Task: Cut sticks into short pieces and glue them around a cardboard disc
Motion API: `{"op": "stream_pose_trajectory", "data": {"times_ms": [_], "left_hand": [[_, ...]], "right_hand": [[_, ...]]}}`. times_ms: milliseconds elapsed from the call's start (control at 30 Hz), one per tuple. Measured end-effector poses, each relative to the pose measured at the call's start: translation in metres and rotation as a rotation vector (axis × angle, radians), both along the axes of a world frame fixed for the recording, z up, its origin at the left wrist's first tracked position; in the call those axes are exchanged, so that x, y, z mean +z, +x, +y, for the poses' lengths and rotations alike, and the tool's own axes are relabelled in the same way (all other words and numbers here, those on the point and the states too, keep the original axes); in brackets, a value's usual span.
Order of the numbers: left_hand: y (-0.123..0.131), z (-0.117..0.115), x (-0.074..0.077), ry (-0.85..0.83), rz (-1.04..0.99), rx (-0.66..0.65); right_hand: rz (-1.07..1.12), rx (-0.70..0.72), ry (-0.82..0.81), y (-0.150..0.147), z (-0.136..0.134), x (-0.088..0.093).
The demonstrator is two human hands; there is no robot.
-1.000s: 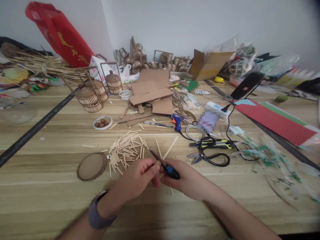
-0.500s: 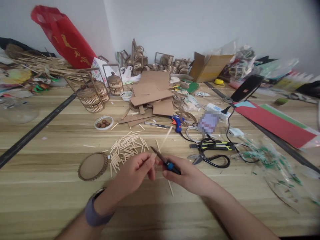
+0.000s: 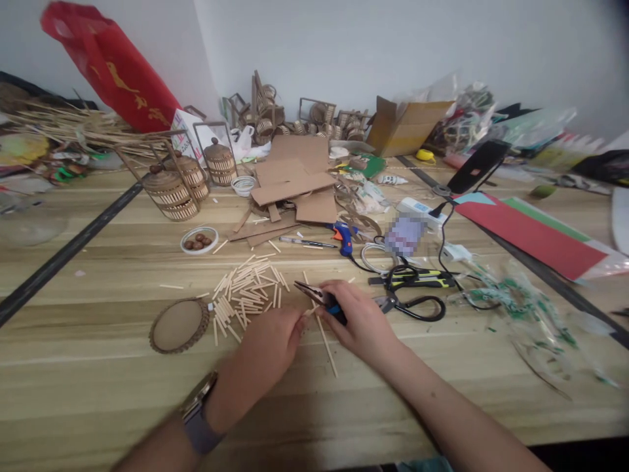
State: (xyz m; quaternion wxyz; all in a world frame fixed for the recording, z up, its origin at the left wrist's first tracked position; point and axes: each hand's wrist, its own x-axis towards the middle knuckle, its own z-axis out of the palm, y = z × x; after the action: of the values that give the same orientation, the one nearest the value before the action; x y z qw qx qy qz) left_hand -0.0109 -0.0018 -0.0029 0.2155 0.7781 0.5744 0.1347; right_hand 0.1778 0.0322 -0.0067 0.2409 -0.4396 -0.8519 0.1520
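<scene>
My right hand [image 3: 361, 321] is closed around the handles of pliers [image 3: 317, 295] with dark pointed jaws and black-and-blue grips. The jaws point left, above my left fingertips. My left hand [image 3: 272, 344], back upward, pinches what looks like a thin wooden stick [image 3: 309, 313]; most of it is hidden by the hands. Under the pliers a longer wooden stick [image 3: 327, 347] lies on the table. A pile of short cut sticks [image 3: 250, 288] is just beyond my left hand. To its left lies a round brown cardboard base with a braided rim [image 3: 179, 326].
Right of my hands are black-handled scissors [image 3: 420, 307], yellow-black cutters [image 3: 427, 280] and a blue glue gun [image 3: 346, 239]. Farther back are cardboard pieces [image 3: 295, 187], a dish of brown beads [image 3: 199, 241] and small lidded baskets [image 3: 171, 193]. Green-white plastic scraps [image 3: 515, 301] lie at right.
My left hand has turned so its back faces up. The pliers have shifted slightly up and lie flatter, and the stick that stood up between my hands has tipped down.
</scene>
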Motion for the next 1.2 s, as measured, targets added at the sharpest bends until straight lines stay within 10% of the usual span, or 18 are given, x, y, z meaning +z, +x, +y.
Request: {"op": "stream_pose_trajectory", "data": {"times_ms": [267,1200], "left_hand": [[0.005,-0.003,0.001,0.022,0.312,-0.021],[0.017,-0.010,0.005,0.034,0.353,-0.011]], "right_hand": [[-0.273,-0.184,-0.122,-0.011,-0.006,-0.004],[-0.433,-0.249,-0.163,-0.022,-0.012,0.005]]}}
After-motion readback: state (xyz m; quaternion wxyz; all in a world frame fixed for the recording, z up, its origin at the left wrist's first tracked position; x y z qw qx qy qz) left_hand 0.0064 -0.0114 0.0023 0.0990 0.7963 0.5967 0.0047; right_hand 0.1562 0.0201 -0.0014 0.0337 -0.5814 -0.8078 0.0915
